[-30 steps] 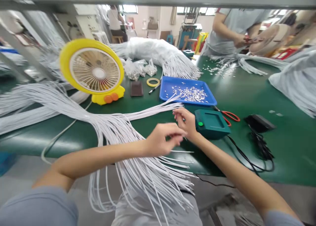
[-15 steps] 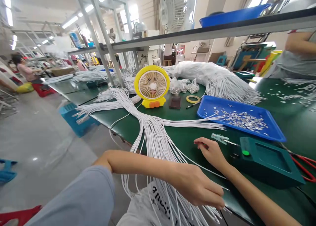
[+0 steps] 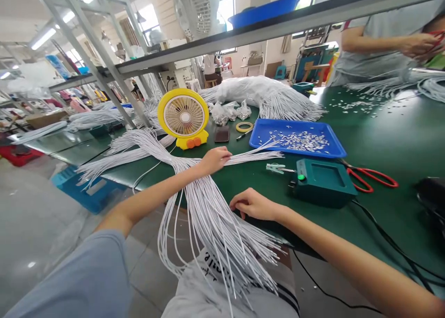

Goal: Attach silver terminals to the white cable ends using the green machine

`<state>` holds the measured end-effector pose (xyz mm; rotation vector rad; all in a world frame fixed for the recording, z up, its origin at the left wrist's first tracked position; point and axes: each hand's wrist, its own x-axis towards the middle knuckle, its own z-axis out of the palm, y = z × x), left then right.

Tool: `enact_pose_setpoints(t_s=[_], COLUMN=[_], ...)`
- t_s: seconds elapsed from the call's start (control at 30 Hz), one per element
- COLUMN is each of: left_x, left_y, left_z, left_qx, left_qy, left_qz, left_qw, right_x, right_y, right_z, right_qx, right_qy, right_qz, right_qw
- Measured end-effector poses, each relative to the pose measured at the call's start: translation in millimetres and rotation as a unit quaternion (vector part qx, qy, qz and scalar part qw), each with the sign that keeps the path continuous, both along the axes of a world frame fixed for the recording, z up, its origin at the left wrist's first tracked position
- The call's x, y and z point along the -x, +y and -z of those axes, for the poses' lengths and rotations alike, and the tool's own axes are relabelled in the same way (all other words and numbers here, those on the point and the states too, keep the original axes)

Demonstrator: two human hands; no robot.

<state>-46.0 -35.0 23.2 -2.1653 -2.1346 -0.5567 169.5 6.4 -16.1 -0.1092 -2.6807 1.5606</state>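
Observation:
My left hand (image 3: 214, 161) reaches across a thick bundle of white cords (image 3: 205, 197). Its fingers are pinched together at the strands branching off to the right, closed on a white cord; the fingertips are partly hidden. My right hand (image 3: 255, 204) is by the right edge of the hanging bundle, fingers curled in and thumb tucked under. Whether anything thin lies in that grip I cannot make out. The bundle drapes over the table edge onto my lap, with loose ends fanning out. Right of my hands sits a green box-shaped device (image 3: 325, 181) with a pale clip (image 3: 276, 168) at its left side.
A blue tray (image 3: 339, 152) holds many small metallic pieces. Around it are red-handled scissors (image 3: 373, 176), a tape roll (image 3: 244, 127) and a yellow fan (image 3: 185, 116). Behind lies a plastic-covered cord bundle (image 3: 257, 93). A shelf (image 3: 208, 47) spans above. A co-worker (image 3: 382, 44) works across the table.
My left hand has moved up and away from the cord ends near my lap to the branching strands. My right hand has shifted from beside the clip to the bundle. The view has turned right.

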Motion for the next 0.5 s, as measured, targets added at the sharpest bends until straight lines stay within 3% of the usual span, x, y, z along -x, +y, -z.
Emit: enact_pose_setpoints(t_s=[0.13,0.3,0.5], left_x=[40,46,28], left_y=[29,39,30], left_z=[8.0,14.6,-14.4], left_qx=[0.084,0.125,0.068], left_qy=[0.015,-0.012,-0.109], left_qz=[-0.026,-0.031,-0.006], left_qw=[0.996,0.992,0.992], right_x=[1,1,1], right_y=[-2,1,2], right_z=[0.2,5.2,6.8], right_qx=[0.049,0.077,0.096], right_qy=[-0.009,-0.018,-0.025], right_qz=[-0.007,0.0,0.001], right_qw=[0.999,0.997,0.995])
